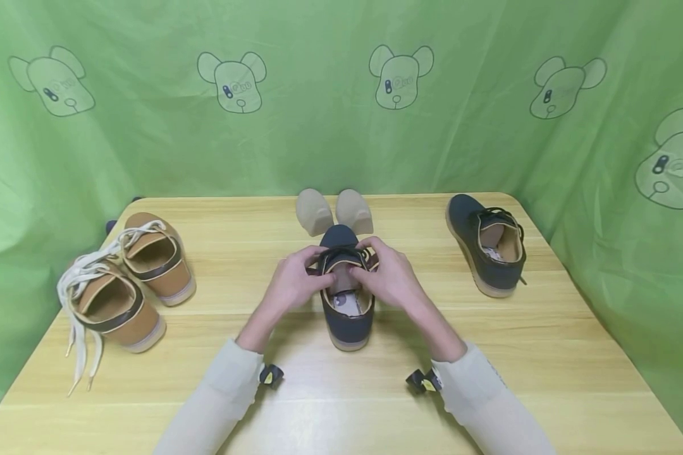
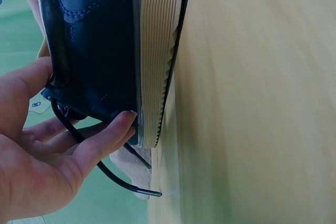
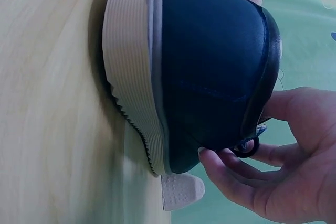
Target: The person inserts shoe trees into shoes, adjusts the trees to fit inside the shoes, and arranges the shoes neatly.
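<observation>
A navy lace-up shoe [image 1: 350,325] with a cream ribbed sole stands at mid-table, toe pointing away. My left hand [image 1: 293,281] grips the left side of its opening, the thumb reaching in at the tongue [image 1: 344,281]. On the opposite side my right hand [image 1: 391,275] holds the collar, its thumb also inside and its fingers outside by the laces. In the left wrist view, black lace ends [image 2: 115,180] hang past the left fingers. The right wrist view shows the fingertips against the shoe's navy side [image 3: 210,61].
Two grey moulded toe-shaped pieces [image 1: 313,212] sit at the table's back edge, just beyond the toe. A matching navy shoe [image 1: 498,275] stands at the right. Two tan shoes [image 1: 139,319] with loose white laces [image 1: 79,316] are at the left. Green cloth [image 1: 319,145] surrounds the table.
</observation>
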A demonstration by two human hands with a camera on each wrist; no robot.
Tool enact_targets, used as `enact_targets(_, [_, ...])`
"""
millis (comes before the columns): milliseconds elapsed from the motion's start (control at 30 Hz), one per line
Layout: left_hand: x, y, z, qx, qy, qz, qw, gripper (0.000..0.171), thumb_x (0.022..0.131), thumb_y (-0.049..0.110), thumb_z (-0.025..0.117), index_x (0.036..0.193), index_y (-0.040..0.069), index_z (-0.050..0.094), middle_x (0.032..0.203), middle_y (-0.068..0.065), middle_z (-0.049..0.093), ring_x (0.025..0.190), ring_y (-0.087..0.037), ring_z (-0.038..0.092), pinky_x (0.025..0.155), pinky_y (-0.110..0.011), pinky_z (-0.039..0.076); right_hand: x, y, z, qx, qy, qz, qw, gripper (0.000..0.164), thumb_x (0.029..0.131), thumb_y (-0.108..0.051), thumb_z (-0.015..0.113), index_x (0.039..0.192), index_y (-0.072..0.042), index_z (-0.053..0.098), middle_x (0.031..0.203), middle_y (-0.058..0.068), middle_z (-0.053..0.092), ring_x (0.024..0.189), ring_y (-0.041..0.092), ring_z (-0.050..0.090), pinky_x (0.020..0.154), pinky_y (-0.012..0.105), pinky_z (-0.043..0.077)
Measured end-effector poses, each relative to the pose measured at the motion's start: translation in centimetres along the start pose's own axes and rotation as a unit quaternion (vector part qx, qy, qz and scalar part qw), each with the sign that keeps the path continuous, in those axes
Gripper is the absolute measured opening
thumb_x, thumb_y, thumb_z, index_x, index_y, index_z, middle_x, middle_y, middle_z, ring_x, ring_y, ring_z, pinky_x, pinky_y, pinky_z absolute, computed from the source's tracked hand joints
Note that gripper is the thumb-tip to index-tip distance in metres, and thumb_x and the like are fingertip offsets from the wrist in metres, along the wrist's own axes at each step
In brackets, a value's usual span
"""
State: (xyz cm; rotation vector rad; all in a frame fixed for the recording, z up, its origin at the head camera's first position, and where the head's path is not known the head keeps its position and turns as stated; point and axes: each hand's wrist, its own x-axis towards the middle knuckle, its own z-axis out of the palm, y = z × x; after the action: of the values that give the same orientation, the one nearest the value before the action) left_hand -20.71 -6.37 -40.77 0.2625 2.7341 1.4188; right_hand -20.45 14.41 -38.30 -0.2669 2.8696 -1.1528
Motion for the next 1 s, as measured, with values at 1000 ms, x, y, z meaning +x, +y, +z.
enact_targets(1000, [-0.10, 0.05, -0.68, -0.045, -0.046, -0.009, 0.9979, 0.055, 0.086, 0.028, 0.080, 0.137, 0.018, 0.061, 0.135, -0.012, 0.067, 0.127, -0.029, 0.062, 0.108, -0.048, 0.049, 0.22, 0.36, 0.72, 0.008, 0.060, -0.003, 0.998, 0.039, 0.083, -0.022, 0.083, 0.118, -0.019, 0.067, 0.088, 0.006, 0.074, 0.079, 0.021, 0.070, 0.063, 0.031, 0.056])
